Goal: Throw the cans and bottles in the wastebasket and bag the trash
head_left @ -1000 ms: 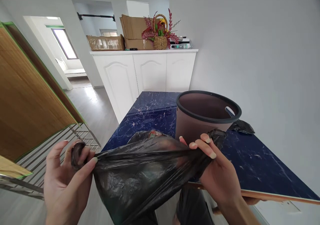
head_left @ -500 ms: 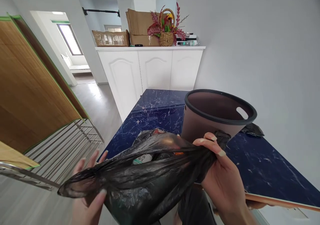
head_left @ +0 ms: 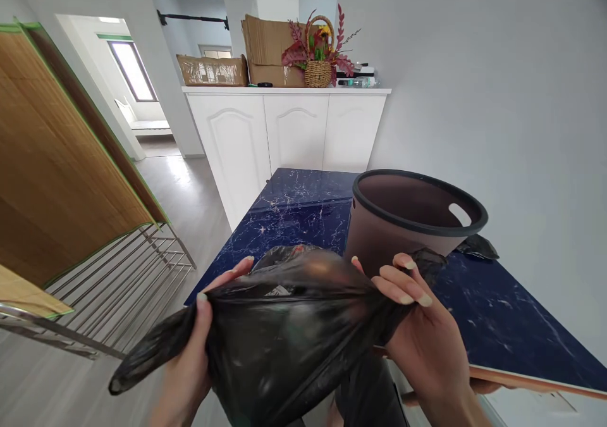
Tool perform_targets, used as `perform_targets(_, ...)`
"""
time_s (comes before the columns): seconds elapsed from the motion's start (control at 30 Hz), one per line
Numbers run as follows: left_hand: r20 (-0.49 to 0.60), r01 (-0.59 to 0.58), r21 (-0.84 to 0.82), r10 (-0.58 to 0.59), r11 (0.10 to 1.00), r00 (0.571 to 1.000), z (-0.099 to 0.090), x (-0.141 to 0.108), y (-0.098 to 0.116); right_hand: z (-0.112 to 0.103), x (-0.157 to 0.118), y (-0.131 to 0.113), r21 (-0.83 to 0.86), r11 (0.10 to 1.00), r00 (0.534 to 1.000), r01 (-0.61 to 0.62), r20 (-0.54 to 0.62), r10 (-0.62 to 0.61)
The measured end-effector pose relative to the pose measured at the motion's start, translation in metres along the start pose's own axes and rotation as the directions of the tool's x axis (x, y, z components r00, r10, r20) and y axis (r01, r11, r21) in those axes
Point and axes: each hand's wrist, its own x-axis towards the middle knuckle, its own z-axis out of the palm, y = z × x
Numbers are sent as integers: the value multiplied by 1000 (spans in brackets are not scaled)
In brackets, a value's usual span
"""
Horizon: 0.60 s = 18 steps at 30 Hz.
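Note:
A black plastic garbage bag [head_left: 279,351], bulging with contents, is stretched between both hands at the front of the blue table. My left hand [head_left: 202,332] grips its left side, thumb in front and fingers behind, while a twisted end hangs out to the left. My right hand [head_left: 412,313] has its fingers closed round the gathered right end, and a loose flap of plastic sticks up beyond them. Through the narrowed mouth a bit of pale label shows; the rest of the contents is hidden. Just behind the right hand stands a brown trash can [head_left: 398,243] with a dark rim.
The blue marble-patterned table [head_left: 303,218] reaches toward a white cabinet [head_left: 298,126]. A small black plastic bundle [head_left: 478,247] lies right of the can. On the left is a metal rack [head_left: 156,269] with a bamboo mat [head_left: 71,155]. Cardboard boxes [head_left: 213,71] and a flower basket [head_left: 317,73] top the cabinet.
My left hand has moved right and closed on the bag's left side, where its fingers were spread before. The bag's mouth is pulled tighter and shows less inside. My right hand keeps its grip.

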Motion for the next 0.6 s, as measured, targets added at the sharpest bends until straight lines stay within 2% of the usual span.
perform_targets(0.13,-40,85,-297,-102,951,994,20,3,10,-5,1,0,-143,989,998,48,44,-43)
perform_targets(0.2,-27,93,-346,-109,933,994,26,6,15,-7,1,2,-236,969,997,68,59,-55)
perform_targets(0.27,24,52,-335,-47,941,999,31,8,18,-8,0,5,-329,940,994,95,88,-69)
perform_targets(0.37,159,-47,-229,84,972,984,36,8,18,-11,-1,9,-476,862,980,175,165,-107)
perform_targets(0.43,242,-111,-105,133,988,961,39,7,15,-16,-1,10,-600,764,965,237,239,-112)
perform_targets(0.5,316,-155,77,124,985,941,40,7,10,-23,0,11,-734,607,940,306,333,-71)
perform_targets(0.6,432,-189,328,31,926,902,42,12,0,-32,5,13,-830,350,878,434,476,39)
